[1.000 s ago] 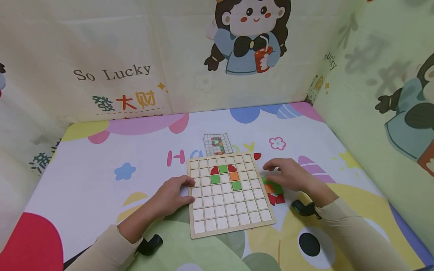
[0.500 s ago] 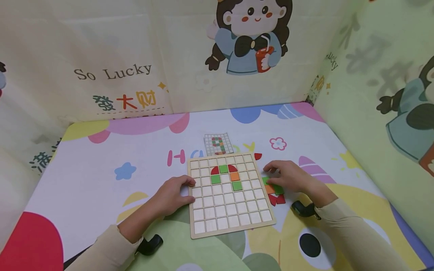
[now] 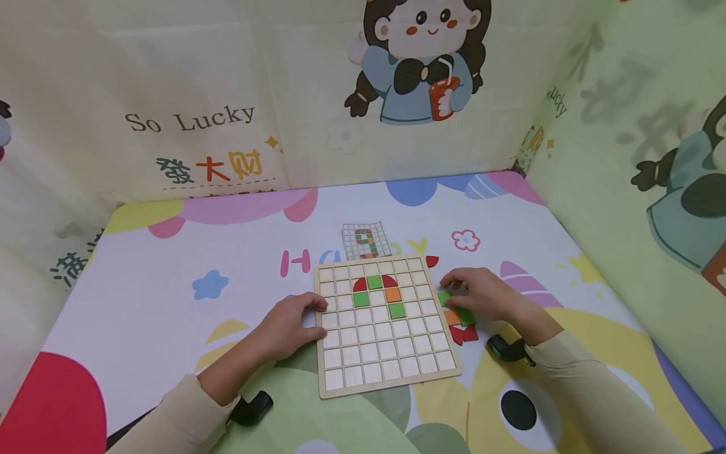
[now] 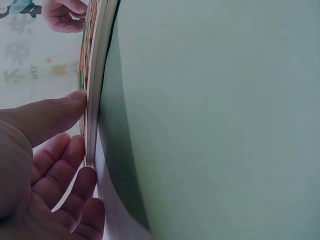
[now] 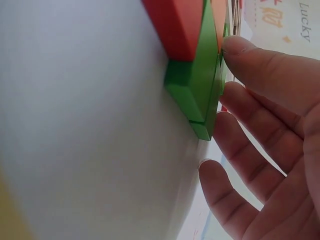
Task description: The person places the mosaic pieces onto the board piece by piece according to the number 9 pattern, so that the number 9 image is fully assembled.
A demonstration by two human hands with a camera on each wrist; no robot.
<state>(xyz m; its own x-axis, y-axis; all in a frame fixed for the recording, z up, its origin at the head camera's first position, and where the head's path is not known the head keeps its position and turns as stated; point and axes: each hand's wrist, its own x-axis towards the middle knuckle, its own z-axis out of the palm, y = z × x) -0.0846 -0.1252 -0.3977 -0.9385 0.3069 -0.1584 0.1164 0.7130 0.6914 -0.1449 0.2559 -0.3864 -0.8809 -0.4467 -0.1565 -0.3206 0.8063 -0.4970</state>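
A square wooden grid board [image 3: 363,353] lies on the table, with red, green and orange tiles in an arch in its upper middle. My left hand [image 3: 287,326] rests at its left edge. In the left wrist view, the thumb [image 4: 55,112] and several fingertips touch the rim. My right hand [image 3: 482,293] is over the loose tiles beside the right edge, fingers loosely bent. In the right wrist view, the thumb tip [image 5: 239,46] and index fingertip are right at a green tile [image 5: 223,75]. A thicker green tile [image 5: 197,87] lies closer to that camera, with red and orange ones against it.
Behind the board lies a paper card [image 3: 363,239] with a coloured grid pattern. A single red tile [image 3: 432,261] sits near the board's upper right corner. More red tiles [image 3: 468,333] lie below my right hand. Printed cloth walls [image 3: 306,94] stand at the back and sides.
Both hands keep nearly the same places. Under my right fingers, the green tile nearest the board seems to have shifted slightly; the tiles on the board stay as they were.
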